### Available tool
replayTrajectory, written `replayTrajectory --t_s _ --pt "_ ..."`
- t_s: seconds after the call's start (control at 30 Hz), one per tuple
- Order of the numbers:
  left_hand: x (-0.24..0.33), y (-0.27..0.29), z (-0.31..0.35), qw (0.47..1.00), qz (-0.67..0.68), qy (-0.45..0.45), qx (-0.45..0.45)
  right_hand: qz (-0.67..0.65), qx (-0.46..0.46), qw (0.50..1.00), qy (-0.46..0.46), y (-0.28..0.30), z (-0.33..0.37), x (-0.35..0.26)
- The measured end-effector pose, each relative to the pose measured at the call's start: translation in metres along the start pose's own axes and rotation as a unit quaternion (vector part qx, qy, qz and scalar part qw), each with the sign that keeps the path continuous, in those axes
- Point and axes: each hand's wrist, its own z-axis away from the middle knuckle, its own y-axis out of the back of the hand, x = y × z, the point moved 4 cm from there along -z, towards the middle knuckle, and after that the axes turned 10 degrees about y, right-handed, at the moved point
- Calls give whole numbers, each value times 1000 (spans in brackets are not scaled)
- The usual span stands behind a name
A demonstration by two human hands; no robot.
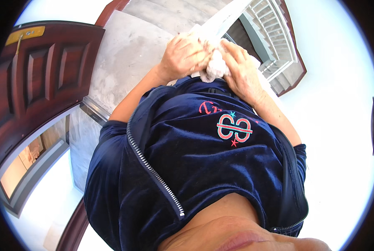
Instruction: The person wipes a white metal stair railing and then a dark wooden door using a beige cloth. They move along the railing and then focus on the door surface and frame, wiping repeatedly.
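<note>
A crumpled whitish cloth (216, 67) is bunched between my two hands, just in front of my waist. My left hand (184, 55) has its fingers curled over one side of it. From the other side my right hand (242, 70) grips it, fingers bent and pointing away from me. Part of the cloth hangs down between the hands. Beyond them a long white surface (226, 21) runs up and away, too bright to make out clearly.
A dark red-brown panelled door (38, 71) with a brass lock plate (25, 35) stands at the left. Grey concrete floor (120, 54) lies ahead, with steps (170, 16) beyond. A white stair railing (275, 25) descends at the far right beside a white wall (337, 83).
</note>
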Motion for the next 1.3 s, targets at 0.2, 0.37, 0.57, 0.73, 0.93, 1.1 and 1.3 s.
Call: replayTrajectory --t_s 0.2,0.37,0.57,0.73,0.93,1.1,1.3 --pt "5 13 -49 999 16 -33 -13 -176 97 972 -121 26 0 21" --pt "-70 -48 -154 987 134 57 -74 -45 260 946 -186 54 -39 111" --pt "-79 -130 -88 942 155 -111 -274 -156 79 962 -209 -19 -4 126" --pt "-69 -124 -32 826 320 206 -416 -359 -96 882 -290 -30 46 99" --pt "-89 -164 -45 863 232 223 -390 -190 -73 904 -377 -43 21 136" --pt "-88 -178 -46 849 249 213 -415 -206 -82 881 -418 -39 22 138" --pt "-70 -137 -23 633 401 467 -470 -335 -78 863 -370 -40 39 100"
